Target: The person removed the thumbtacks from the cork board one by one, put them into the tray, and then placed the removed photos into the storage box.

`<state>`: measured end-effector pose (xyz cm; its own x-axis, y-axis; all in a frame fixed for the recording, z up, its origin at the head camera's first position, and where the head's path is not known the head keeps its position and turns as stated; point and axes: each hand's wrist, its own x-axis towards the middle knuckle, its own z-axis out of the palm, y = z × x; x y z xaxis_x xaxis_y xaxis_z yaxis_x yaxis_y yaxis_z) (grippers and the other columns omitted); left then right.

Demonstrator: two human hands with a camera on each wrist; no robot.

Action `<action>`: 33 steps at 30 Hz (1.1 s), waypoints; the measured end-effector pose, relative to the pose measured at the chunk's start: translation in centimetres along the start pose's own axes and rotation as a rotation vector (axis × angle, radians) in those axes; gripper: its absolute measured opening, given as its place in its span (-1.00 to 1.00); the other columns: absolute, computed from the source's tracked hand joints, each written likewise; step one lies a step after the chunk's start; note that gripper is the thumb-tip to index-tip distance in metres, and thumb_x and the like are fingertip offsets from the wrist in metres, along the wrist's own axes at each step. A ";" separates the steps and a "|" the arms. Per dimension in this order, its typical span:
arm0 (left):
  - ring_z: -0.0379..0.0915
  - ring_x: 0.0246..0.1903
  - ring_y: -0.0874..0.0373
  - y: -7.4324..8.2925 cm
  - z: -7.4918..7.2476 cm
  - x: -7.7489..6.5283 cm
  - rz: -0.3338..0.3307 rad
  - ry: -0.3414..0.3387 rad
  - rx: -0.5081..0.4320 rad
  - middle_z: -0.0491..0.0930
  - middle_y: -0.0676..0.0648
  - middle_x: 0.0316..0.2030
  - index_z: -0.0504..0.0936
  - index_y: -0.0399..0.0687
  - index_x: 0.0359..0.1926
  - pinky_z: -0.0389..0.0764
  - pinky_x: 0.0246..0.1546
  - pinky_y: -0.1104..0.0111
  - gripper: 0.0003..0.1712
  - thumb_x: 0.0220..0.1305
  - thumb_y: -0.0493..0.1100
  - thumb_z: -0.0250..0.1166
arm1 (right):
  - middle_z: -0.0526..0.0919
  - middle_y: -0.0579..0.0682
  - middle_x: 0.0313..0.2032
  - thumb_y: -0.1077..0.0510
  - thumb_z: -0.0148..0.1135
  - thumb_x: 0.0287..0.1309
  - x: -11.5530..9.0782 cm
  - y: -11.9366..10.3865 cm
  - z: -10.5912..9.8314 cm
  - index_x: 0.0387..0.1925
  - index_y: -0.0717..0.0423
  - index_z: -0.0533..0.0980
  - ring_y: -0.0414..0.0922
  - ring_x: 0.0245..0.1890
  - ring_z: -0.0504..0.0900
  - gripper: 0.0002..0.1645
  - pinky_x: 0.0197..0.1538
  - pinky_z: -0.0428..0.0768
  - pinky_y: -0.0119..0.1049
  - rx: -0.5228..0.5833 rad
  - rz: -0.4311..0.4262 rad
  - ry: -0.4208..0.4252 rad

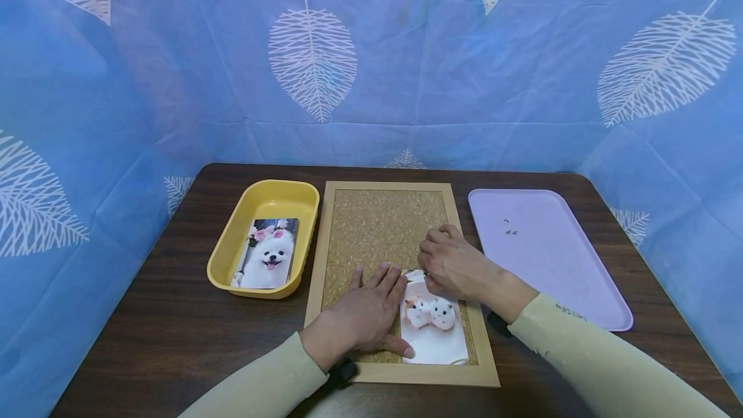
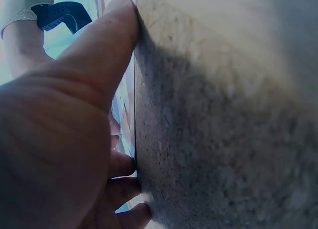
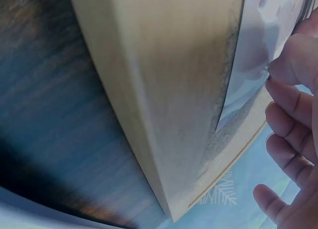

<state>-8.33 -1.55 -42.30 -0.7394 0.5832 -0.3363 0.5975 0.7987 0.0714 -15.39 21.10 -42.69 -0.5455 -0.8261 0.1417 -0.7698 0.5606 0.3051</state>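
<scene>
A wood-framed cork board (image 1: 386, 224) lies on the table, with a photo of two white hamsters (image 1: 435, 344) at its lower right. My left hand (image 1: 367, 311) lies spread and presses down there. Its thumb is on the photo's lower left corner, while the fingertips reach the photo's upper left edge. Over the photo's upper right corner is my right hand (image 1: 455, 263), fingers curled. The right wrist view has its thumb and index finger (image 3: 280, 92) pinching a tiny shiny thumbtack (image 3: 267, 68) against the photo; most of the tack is hidden by the fingertips.
On the left stands a yellow tray (image 1: 223, 263) holding a photo of a white dog (image 1: 269, 257). A flat lilac tray (image 1: 563, 269) on the right carries several tiny metal tacks (image 1: 511, 232). Blue leaf-patterned cloth (image 1: 371, 82) hangs behind the dark table (image 1: 168, 340).
</scene>
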 end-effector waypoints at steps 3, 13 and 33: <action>-0.24 0.70 -0.03 0.0 0.0 0.0 -0.001 -0.001 -0.005 -0.15 -0.09 0.71 -0.02 -0.01 0.72 0.09 0.59 -0.21 0.44 0.07 0.75 0.13 | 0.63 -0.07 -0.32 -0.01 0.41 0.12 0.0 0.0 0.0 -0.41 0.02 0.62 -0.01 -0.13 0.51 -0.80 0.16 0.52 0.10 0.009 0.006 0.001; -0.23 0.69 -0.03 0.0 0.1 0.0 -0.003 0.006 0.016 -0.15 -0.10 0.71 -0.02 -0.02 0.71 0.10 0.59 -0.20 0.44 0.07 0.76 0.11 | 0.64 -0.06 -0.31 -0.01 0.40 0.10 0.0 -0.1 0.3 -0.41 0.02 0.63 0.00 -0.11 0.53 -0.80 0.19 0.53 0.12 0.022 0.018 -0.005; -0.25 0.70 -0.03 0.0 0.1 0.0 -0.001 0.004 -0.012 -0.15 -0.10 0.71 -0.02 -0.02 0.71 0.07 0.59 -0.21 0.46 0.06 0.76 0.13 | 0.53 -0.06 -0.41 -0.02 0.38 0.06 0.1 -0.1 0.5 -0.43 0.01 0.53 -0.01 -0.28 0.39 -0.76 -0.12 0.38 -0.11 -0.010 0.006 -0.005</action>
<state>-8.35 -1.57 -42.39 -0.7412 0.5832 -0.3324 0.5933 0.8008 0.0820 -15.47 21.01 -43.17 -0.5520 -0.8222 0.1384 -0.7630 0.5651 0.3138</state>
